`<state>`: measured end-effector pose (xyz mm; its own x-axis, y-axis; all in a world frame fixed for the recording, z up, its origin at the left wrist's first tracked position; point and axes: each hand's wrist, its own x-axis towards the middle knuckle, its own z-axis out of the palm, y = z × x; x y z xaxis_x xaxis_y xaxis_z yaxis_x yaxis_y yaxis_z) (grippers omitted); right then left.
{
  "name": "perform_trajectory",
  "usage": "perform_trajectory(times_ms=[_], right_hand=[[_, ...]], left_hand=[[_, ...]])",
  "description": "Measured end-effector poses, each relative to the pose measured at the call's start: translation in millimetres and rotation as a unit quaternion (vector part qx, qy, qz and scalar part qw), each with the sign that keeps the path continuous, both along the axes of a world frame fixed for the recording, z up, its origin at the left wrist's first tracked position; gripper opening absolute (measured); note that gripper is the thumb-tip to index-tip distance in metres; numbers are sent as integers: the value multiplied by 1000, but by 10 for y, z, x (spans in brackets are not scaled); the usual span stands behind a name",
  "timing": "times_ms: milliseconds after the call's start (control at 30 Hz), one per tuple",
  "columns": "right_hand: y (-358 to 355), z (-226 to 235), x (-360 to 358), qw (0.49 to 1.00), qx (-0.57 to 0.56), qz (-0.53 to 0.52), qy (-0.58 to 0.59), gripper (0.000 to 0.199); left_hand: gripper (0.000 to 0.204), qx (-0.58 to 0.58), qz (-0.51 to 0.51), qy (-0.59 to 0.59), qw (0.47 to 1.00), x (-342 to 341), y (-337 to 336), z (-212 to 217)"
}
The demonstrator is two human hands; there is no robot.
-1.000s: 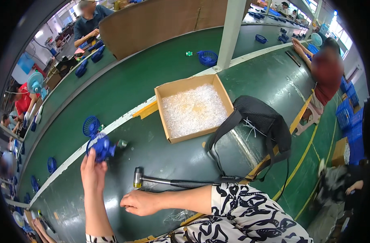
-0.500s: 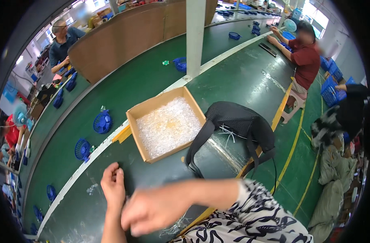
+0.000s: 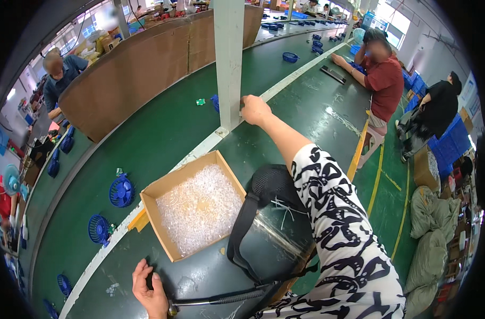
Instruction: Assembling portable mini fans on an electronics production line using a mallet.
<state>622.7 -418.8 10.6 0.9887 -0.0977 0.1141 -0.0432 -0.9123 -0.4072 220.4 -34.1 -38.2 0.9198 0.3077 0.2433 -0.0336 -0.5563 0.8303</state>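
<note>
The right hand (image 3: 254,110) was stretched far across the green worktable (image 3: 306,106), fingers curled against the white square post (image 3: 229,64), holding nothing. The left hand (image 3: 149,290) lay open beside the black-handled hammer (image 3: 221,300). The open cardboard box of clear plastic pieces (image 3: 197,210) sat between; a sleeve could have snagged its rim.

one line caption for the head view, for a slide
Right hand reaches to the white post beside the green conveyor belt; left hand rests open on the workbench near a cardboard box.

Right arm stretched far forward, right hand (image 3: 254,110) curled; left hand (image 3: 149,290) open, fingers spread, low.
</note>
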Motion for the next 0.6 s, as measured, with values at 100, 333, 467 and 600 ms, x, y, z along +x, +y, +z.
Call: perform_trajectory(times_ms=[100, 333, 467, 600], right_hand=[[-105, -290, 312, 999, -39, 21, 12, 37], [8, -482, 509, 995, 61, -53, -57, 29], [-245, -528, 600, 934, 280, -130, -183, 31], [-314, -4, 416, 839, 490, -122, -204, 30]], left_hand=[[15, -15, 4, 14, 1000, 22, -29, 5], [15, 47, 27, -11, 998, -11, -8, 47], [17, 42, 29, -4, 999, 22, 34, -46], [23, 1, 84, -7, 996, 8, 27, -106]])
